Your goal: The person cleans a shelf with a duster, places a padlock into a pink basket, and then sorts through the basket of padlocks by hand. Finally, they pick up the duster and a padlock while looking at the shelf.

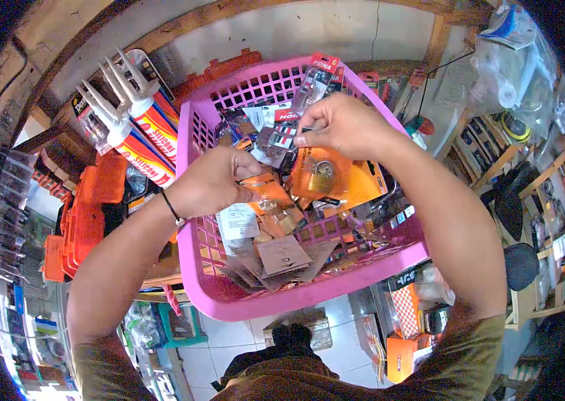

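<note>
A pink plastic basket [269, 304] holds many packaged items. Over its left part, my left hand [214, 184] is closed on an orange packet [266, 192]. My right hand [339, 127], fingers pinched, grips a small clear package [282, 138] with a dark and red label. Just below that hand lies an orange pack with a brass padlock [321, 175]. White and brown cards [284, 255] lean in the front of the basket. A clear blister pack with a red header [314, 83] stands at the back.
Silicone tubes [142, 144] with white nozzles stand left of the basket, above an orange toolbox [92, 214]. At the upper right hangs a plastic bag [520, 67]. Shelves with goods line the right side. Below the basket are an orange box [406, 357] and a tiled floor [236, 334].
</note>
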The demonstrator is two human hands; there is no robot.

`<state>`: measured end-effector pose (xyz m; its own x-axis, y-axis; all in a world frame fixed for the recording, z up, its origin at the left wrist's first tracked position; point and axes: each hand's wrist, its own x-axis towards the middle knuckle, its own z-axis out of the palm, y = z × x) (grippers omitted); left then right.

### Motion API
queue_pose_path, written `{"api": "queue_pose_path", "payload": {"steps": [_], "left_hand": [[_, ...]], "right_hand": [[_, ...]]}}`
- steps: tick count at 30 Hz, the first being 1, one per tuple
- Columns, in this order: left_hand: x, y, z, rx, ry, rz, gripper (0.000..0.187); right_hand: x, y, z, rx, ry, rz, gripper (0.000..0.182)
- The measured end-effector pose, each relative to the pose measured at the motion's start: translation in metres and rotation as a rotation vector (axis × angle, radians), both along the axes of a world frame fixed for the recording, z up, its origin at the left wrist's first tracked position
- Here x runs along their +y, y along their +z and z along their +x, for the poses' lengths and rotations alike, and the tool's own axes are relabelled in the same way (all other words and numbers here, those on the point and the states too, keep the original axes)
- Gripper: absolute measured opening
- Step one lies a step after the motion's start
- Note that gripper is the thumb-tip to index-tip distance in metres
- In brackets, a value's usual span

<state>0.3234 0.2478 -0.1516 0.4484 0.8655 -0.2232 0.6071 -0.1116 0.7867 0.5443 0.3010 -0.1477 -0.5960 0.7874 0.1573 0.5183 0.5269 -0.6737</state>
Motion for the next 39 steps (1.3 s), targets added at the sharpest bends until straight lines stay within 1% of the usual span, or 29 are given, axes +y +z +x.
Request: {"api": "queue_pose_path", "payload": {"steps": [3, 5, 6, 7, 8, 9, 10, 11, 12, 13, 14, 15, 16, 18, 20, 21, 22, 23, 25, 26, 27, 29, 30, 32, 33, 35, 36, 37, 39], "left_hand": [[0.002, -0.012, 0.002, -0.002, -0.028, -0.022, 0.031], [0.001, -0.023, 0.006, 0.017, -0.044, 0.462, 0.03], [0.0, -0.023, 0.01, 0.016, -0.042, 0.462, 0.03], [-0.001, -0.022, 0.013, 0.047, -0.029, 0.63, 0.031], [-0.002, -0.02, 0.016, 0.079, -0.016, 0.799, 0.032], [-0.003, -0.02, 0.017, 0.081, -0.012, 0.799, 0.032], [-0.004, -0.02, 0.019, -0.019, 0.066, 0.775, 0.035], [-0.005, -0.019, 0.02, -0.118, 0.143, 0.75, 0.037], [-0.009, -0.015, 0.021, -0.065, 0.182, 0.731, 0.044], [-0.009, -0.015, 0.02, -0.065, 0.184, 0.732, 0.044], [-0.008, -0.014, 0.018, 0.026, 0.184, 0.69, 0.043], [-0.009, -0.01, 0.018, 0.116, 0.184, 0.646, 0.042], [-0.011, -0.006, 0.017, 0.117, 0.186, 0.648, 0.042], [-0.017, 0.004, 0.015, 0.269, 0.159, 0.604, 0.035], [-0.015, 0.001, 0.005, 0.258, 0.133, 0.629, 0.032], [-0.015, 0.003, 0.0, 0.249, 0.11, 0.652, 0.028], [-0.018, 0.011, -0.004, 0.281, 0.135, 0.508, 0.028], [-0.018, 0.011, -0.011, 0.278, 0.133, 0.508, 0.028], [-0.016, 0.008, -0.027, 0.17, 0.248, 0.524, 0.025], [-0.017, 0.004, -0.031, 0.107, 0.302, 0.526, 0.021], [-0.017, 0.002, -0.032, 0.11, 0.302, 0.526, 0.021], [-0.018, 0.0, -0.032, 0.018, 0.384, 0.613, 0.022], [-0.017, 0.001, -0.031, 0.017, 0.385, 0.614, 0.022], [-0.014, 0.002, -0.025, -0.026, 0.47, 0.591, 0.03], [-0.012, 0.001, -0.024, -0.027, 0.476, 0.592, 0.03], [-0.008, -0.002, -0.023, 0.087, 0.406, 0.73, 0.037], [-0.012, 0.0, -0.016, 0.013, 0.426, 0.674, 0.043], [-0.012, 0.001, -0.014, 0.013, 0.427, 0.673, 0.043], [-0.011, 0.0, -0.012, -0.002, 0.442, 0.662, 0.044]], "right_hand": [[0.003, -0.014, -0.01, -0.035, -0.027, 0.055, 0.017], [0.0, -0.02, -0.018, 0.102, 0.019, 0.007, 0.017], [-0.002, -0.021, -0.021, 0.133, 0.072, -0.077, 0.021], [-0.001, -0.026, -0.025, 0.132, 0.075, -0.077, 0.021], [0.002, -0.034, -0.031, 0.231, 0.057, -0.038, 0.026], [0.002, -0.038, -0.035, 0.331, 0.04, 0.002, 0.032], [0.003, -0.041, -0.037, 0.405, 0.032, 0.049, 0.033], [0.003, -0.044, -0.039, 0.406, 0.034, 0.049, 0.033], [0.001, -0.044, -0.041, 0.466, -0.004, 0.03, 0.034], [-0.001, -0.044, -0.043, 0.526, -0.041, 0.01, 0.036], [-0.004, -0.044, -0.044, 0.526, -0.039, 0.01, 0.036], [-0.009, -0.04, -0.045, 0.428, -0.117, -0.059, 0.032], [-0.013, -0.035, -0.046, 0.328, -0.196, -0.127, 0.03], [-0.017, -0.03, -0.048, 0.299, -0.218, -0.106, 0.031], [-0.015, -0.029, -0.048, 0.268, -0.247, -0.085, 0.033], [-0.01, -0.03, -0.048, 0.365, -0.198, -0.15, 0.03], [-0.004, -0.031, -0.047, 0.463, -0.148, -0.217, 0.027], [0.0, -0.033, -0.043, 0.461, -0.15, -0.217, 0.027], [0.004, -0.034, -0.036, 0.201, -0.032, -0.043, 0.018], [0.005, -0.037, -0.033, 0.091, 0.092, -0.036, 0.013], [0.003, -0.037, -0.035, 0.093, 0.092, -0.036, 0.013], [-0.001, -0.037, -0.041, 0.148, 0.146, -0.152, 0.016], [-0.003, -0.035, -0.043, 0.147, 0.147, -0.15, 0.016], [-0.007, -0.03, -0.048, 0.262, 0.206, -0.275, 0.031], [-0.012, -0.024, -0.047, 0.26, 0.211, -0.275, 0.031], [-0.026, -0.013, -0.046, 0.166, 0.147, -0.109, 0.046], [-0.029, -0.014, -0.049, 0.28, 0.156, -0.067, 0.043], [-0.028, -0.013, -0.049, 0.28, 0.156, -0.068, 0.043], [-0.024, -0.009, -0.049, 0.235, 0.175, -0.23, 0.038]]}}
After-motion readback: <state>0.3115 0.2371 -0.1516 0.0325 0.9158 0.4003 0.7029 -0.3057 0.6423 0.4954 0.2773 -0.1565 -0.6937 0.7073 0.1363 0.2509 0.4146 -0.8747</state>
